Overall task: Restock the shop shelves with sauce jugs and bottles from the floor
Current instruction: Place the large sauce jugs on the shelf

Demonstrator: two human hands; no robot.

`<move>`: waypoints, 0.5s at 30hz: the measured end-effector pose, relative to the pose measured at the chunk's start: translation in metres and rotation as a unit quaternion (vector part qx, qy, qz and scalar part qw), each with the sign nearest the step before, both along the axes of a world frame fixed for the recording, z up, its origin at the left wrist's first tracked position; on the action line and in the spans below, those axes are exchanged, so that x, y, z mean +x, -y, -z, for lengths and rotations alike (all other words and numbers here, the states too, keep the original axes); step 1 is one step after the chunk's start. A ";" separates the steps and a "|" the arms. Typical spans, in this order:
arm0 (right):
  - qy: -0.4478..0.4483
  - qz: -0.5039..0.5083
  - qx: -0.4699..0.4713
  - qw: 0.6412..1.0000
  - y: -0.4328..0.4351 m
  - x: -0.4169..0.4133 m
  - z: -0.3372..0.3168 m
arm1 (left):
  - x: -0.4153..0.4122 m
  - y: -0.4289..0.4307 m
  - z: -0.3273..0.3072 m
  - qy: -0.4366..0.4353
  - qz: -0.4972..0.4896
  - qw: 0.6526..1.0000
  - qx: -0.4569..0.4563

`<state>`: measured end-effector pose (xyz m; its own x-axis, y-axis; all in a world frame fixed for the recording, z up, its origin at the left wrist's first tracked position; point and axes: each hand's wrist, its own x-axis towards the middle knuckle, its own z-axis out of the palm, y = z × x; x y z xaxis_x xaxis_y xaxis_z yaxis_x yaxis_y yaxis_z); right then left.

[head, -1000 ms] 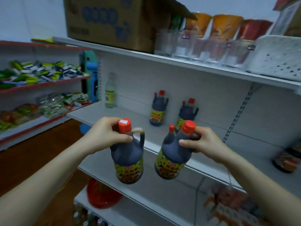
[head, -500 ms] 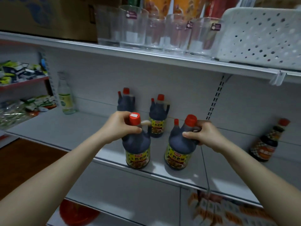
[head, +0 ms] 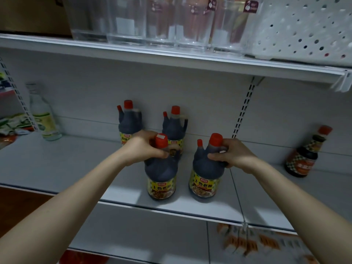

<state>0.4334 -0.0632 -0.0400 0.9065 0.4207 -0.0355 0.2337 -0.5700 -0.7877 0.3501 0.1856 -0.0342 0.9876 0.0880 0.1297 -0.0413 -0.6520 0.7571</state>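
Two dark sauce jugs with red caps and yellow labels stand near the front of the white middle shelf (head: 76, 168). My left hand (head: 142, 149) grips the neck and handle of the left jug (head: 162, 178). My right hand (head: 231, 155) grips the handle of the right jug (head: 205, 176). Both jugs look upright with their bases on the shelf. Behind them, against the back panel, stand two more of the same jugs: one at the back left (head: 129, 122) and one at the back right (head: 175, 124), partly hidden by my left hand.
A clear bottle with a pale label (head: 42, 119) stands at the shelf's left end. A small dark sauce bottle (head: 306, 155) stands at the right. Drinking glasses (head: 162, 21) and a white perforated basket (head: 304, 29) fill the shelf above. Orange packets (head: 253, 242) lie on the shelf below.
Both hands carried the jugs forward from mid-air and lowered them onto the middle shelf. The view moved closer to the shelf.
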 end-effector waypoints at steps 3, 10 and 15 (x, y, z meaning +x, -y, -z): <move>-0.015 -0.002 0.004 1.000 0.000 0.003 0.001 | 0.004 0.001 0.002 -0.003 0.007 1.000 -0.013; 0.023 0.099 0.079 0.992 0.005 0.000 0.032 | 0.009 0.000 0.027 0.070 -0.038 0.994 -0.075; 0.044 0.119 0.198 0.972 0.003 -0.039 0.093 | -0.010 0.011 0.072 0.086 -0.116 0.967 -0.211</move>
